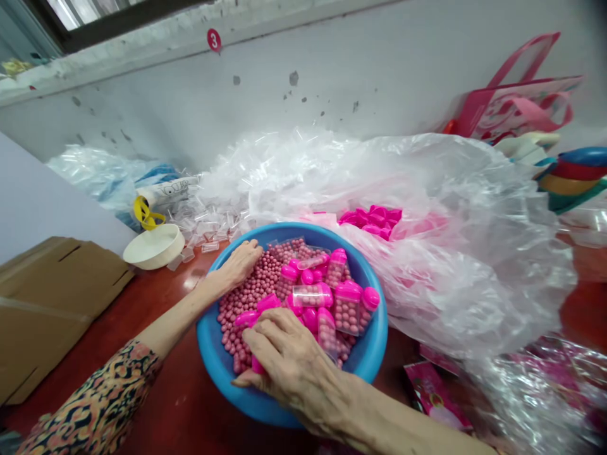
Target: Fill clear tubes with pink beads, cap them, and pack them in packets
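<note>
Blue basin (374,354) sat on the red table (180,404), centre-near; it held loose pink beads (251,294) on the left side and a pile of small clear tubes with pink caps (348,303) on the right, most tubes filled with beads.

Left hand (237,265) reached in over the far-left rim, palm down, fingers curled loosely into the beads; could not tell if it gripped anything; patterned sleeve (99,404) at near left.

Right hand (289,360) lay over the near side of the basin, fingers bent and partly closed around a pink-capped tube (258,365); cap end showed at the thumb, rest hidden under the palm.

Large crumpled clear plastic bag (450,253) just right of and behind the basin, touching its far-right rim; loose pink caps (372,220) inside it, far side; heap of empty clear tubes (208,221) far left of the bag.

White bowl (154,246) with a yellow clip (145,215) left of the basin, apart from it; flattened cardboard box (47,303) at far left; pink tote bag (512,101) against the wall, far right; red round tag marked 3 (214,40) on the wall.
</note>
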Tool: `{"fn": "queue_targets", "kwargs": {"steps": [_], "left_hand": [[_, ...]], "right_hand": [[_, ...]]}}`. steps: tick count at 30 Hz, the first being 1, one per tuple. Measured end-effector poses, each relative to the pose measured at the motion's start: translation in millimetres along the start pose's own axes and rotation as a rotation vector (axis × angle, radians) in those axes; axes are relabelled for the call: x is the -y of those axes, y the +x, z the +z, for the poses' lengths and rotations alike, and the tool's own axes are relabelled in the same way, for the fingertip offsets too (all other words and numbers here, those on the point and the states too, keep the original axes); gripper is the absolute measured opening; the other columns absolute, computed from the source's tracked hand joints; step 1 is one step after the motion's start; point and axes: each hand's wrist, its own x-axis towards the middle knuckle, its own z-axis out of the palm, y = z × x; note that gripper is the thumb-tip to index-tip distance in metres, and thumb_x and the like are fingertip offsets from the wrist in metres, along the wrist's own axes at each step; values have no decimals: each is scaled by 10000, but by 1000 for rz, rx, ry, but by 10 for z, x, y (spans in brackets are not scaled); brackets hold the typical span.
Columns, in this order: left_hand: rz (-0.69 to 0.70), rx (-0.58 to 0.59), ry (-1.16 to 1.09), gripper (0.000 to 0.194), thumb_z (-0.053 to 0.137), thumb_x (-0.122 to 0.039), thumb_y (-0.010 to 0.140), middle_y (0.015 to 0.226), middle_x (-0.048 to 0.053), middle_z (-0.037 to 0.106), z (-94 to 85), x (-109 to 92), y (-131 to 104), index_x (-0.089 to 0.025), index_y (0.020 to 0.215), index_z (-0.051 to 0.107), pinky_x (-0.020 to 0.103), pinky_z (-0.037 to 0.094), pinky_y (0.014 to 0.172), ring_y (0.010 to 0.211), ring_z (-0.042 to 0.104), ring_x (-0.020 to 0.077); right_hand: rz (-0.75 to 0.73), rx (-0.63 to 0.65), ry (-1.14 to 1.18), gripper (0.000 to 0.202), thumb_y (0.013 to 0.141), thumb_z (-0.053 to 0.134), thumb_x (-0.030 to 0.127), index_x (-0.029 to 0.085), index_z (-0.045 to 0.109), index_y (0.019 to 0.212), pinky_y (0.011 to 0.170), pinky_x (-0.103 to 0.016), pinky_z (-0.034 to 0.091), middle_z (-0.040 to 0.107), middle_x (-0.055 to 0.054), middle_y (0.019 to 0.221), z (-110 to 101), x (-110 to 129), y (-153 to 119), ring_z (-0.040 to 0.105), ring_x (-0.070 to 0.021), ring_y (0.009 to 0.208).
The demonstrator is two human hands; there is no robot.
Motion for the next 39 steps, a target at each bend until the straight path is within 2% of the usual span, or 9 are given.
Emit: {"fn": "queue_targets", "kwargs": {"steps": [4, 8, 16, 20, 25, 29, 32, 35, 39], "left_hand": [[-63, 43, 18, 221, 577, -272, 895, 1084, 71, 649, -147, -127, 85, -153, 1078, 612, 429, 534, 791, 920, 641, 214], [-87, 53, -29, 207, 580, -270, 893, 1079, 70, 650, -186, -217, 110, -151, 1057, 620, 436, 527, 804, 937, 636, 219], [-152, -116, -343, 169, 579, -233, 887, 917, 34, 656, -223, -168, 29, -150, 1029, 618, 404, 523, 759, 817, 636, 189], [-190, -225, -594, 259, 587, -104, 780, 728, -13, 591, -341, -164, -173, -144, 1035, 610, 338, 512, 683, 685, 597, 163], [-177, -247, -898, 351, 599, -161, 735, 787, 12, 614, -597, -405, -509, -127, 1083, 573, 306, 534, 620, 672, 625, 162], [-145, -263, -1007, 329, 625, -140, 735, 805, 13, 631, -810, -732, -715, -145, 1062, 596, 298, 539, 665, 712, 639, 159], [-127, -303, -1067, 332, 656, -91, 715, 868, 15, 614, -908, -920, -810, -166, 1038, 640, 293, 530, 702, 750, 634, 151], [-203, -323, -1288, 362, 712, -59, 648, 893, 18, 618, -926, -991, -864, -175, 989, 675, 300, 532, 728, 799, 635, 164], [-379, -305, -1582, 454, 769, -32, 551, 959, 28, 666, -827, -963, -923, -169, 975, 688, 302, 510, 824, 898, 628, 174]], "right_hand": [[8, 11, -8, 331, 923, 513, 383, 80, 625, 855, 728, -325, 471, 607, -59, 764, -11, -4, -9, 501, -197, 765], [42, 35, -7, 348, 912, 523, 401, 94, 618, 778, 656, -326, 460, 602, -54, 719, 26, -18, -20, 496, -196, 714], [65, 1, 56, 359, 929, 486, 406, 101, 625, 800, 639, -333, 474, 622, -68, 703, -16, 18, -29, 506, -200, 685], [227, -124, 161, 269, 960, 443, 341, 125, 603, 963, 716, -315, 503, 674, -90, 848, -87, 1, -10, 585, -194, 794], [588, -252, 269, 167, 936, 465, 212, 140, 590, 1020, 692, -270, 483, 669, -51, 844, -167, -60, 68, 623, -154, 742], [707, -149, 350, 215, 830, 647, 292, 153, 637, 994, 612, -271, 433, 642, -2, 740, -188, -91, 145, 584, -156, 656], [688, -50, 435, 176, 758, 718, 317, 153, 667, 796, 602, -253, 396, 607, 29, 660, -168, -103, 170, 558, -138, 635], [692, -9, 485, 230, 787, 679, 323, 159, 615, 640, 583, -239, 357, 535, 55, 588, -138, -114, 167, 507, -114, 601], [754, 28, 501, 217, 781, 667, 301, 161, 591, 634, 565, -240, 331, 496, 60, 580, -139, -128, 177, 463, -106, 582]]}}
